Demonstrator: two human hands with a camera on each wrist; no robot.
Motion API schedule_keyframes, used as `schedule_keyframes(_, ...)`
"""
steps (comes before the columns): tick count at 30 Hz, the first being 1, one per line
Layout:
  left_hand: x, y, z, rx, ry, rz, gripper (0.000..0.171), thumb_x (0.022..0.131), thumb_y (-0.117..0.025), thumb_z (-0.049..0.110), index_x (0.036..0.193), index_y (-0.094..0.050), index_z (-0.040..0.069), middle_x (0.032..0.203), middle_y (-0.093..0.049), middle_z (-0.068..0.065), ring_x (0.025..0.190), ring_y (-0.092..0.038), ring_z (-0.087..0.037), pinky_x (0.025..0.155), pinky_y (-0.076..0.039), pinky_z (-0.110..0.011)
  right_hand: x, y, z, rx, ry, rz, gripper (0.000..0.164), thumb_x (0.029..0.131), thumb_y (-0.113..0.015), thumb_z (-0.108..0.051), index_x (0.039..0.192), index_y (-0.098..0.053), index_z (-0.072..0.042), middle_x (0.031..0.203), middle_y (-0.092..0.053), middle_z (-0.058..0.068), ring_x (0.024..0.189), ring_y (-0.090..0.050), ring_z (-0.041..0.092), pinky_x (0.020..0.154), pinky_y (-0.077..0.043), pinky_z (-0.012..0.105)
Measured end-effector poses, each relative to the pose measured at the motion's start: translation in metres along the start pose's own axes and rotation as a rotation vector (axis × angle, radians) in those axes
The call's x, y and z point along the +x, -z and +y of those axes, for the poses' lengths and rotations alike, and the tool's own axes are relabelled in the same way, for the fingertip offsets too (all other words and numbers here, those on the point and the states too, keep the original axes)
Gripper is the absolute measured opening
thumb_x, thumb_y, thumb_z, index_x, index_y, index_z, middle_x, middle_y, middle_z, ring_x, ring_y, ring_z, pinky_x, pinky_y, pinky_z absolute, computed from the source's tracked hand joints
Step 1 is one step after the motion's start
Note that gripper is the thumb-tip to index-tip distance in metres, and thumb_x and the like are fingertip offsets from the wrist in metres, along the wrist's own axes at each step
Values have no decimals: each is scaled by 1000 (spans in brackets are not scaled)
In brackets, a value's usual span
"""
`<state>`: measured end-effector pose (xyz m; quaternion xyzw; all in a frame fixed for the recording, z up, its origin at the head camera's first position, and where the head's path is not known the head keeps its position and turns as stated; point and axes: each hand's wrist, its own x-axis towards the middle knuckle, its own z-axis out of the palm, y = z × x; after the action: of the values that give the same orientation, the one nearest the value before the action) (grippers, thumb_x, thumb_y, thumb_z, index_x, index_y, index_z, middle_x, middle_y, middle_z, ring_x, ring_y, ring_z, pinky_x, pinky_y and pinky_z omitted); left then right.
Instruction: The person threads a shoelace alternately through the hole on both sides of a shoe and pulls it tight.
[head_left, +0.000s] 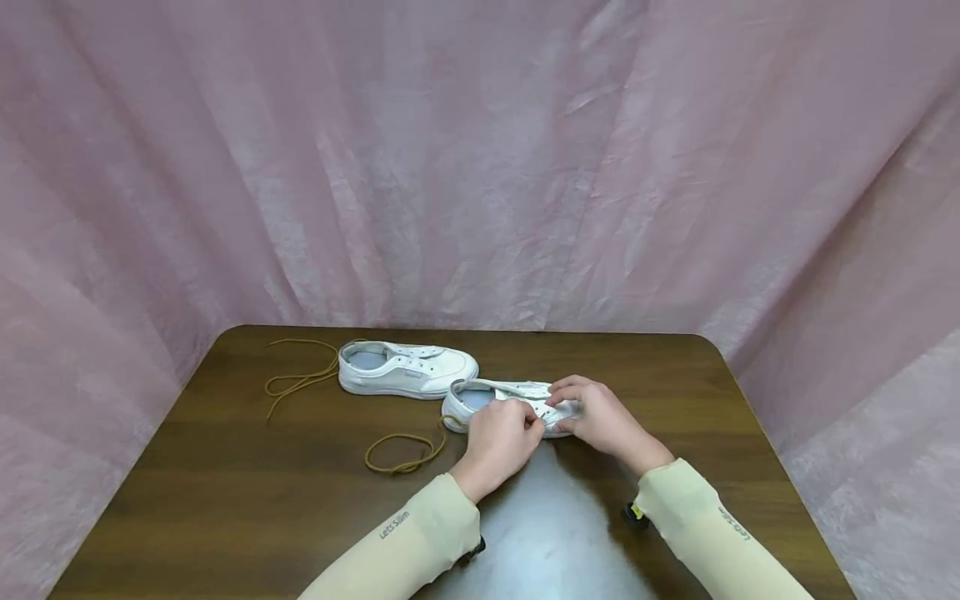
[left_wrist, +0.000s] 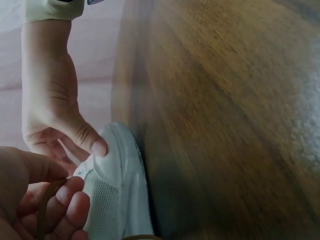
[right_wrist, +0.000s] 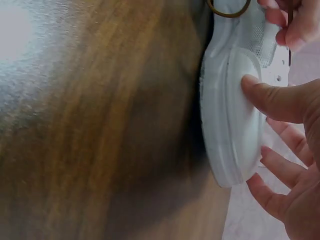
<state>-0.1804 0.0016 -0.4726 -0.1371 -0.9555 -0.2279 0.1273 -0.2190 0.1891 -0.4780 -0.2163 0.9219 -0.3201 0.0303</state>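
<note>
A white sneaker [right_wrist: 235,120] stands on the table with its toe to the right in the head view. My left hand [head_left: 498,442] is over its side and pinches a brown shoelace [left_wrist: 44,205] between thumb and fingers, close to the eyelets. At the toe, my right hand [head_left: 596,417] grips the sneaker, thumb on the near side and fingers round the far side. In the head view, the rest of the lace trails in a loop left of the sneaker. My left hand hides part of the shoe's side there.
Behind and to the left, a second white sneaker [head_left: 408,372] rests on the brown wooden table [head_left: 225,500]. A loose brown lace [head_left: 300,382] lies by its heel. Pink curtains [head_left: 480,167] hang beyond the table's far edge.
</note>
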Motion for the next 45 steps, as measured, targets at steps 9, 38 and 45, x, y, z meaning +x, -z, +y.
schedule_keyframes(9,0,-6,5,117,-19,27,28,75,-64,29,48,-54,31,49,-54,10,49,-56,-15,39,-29,-30,-5,-5,-5,0,41,48,28,69,-82,-14,92,-71,-23,115,-63,-8,107,-59,13,85,-50,36)
schedule_keyframes(38,1,-8,10,199,5,88,34,74,-62,26,44,-46,25,48,-54,4,46,-54,-21,37,-26,-31,5,-12,-15,-33,120,-13,28,79,-69,-6,98,-70,-27,111,-63,-15,106,-59,7,87,-49,31)
schedule_keyframes(45,-5,0,-1,241,19,75,33,78,-63,29,48,-52,22,51,-58,0,47,-56,-21,36,-28,-34,16,-14,-25,-43,200,-29,26,89,-56,-1,91,-70,-23,103,-64,-9,102,-59,10,88,-47,32)
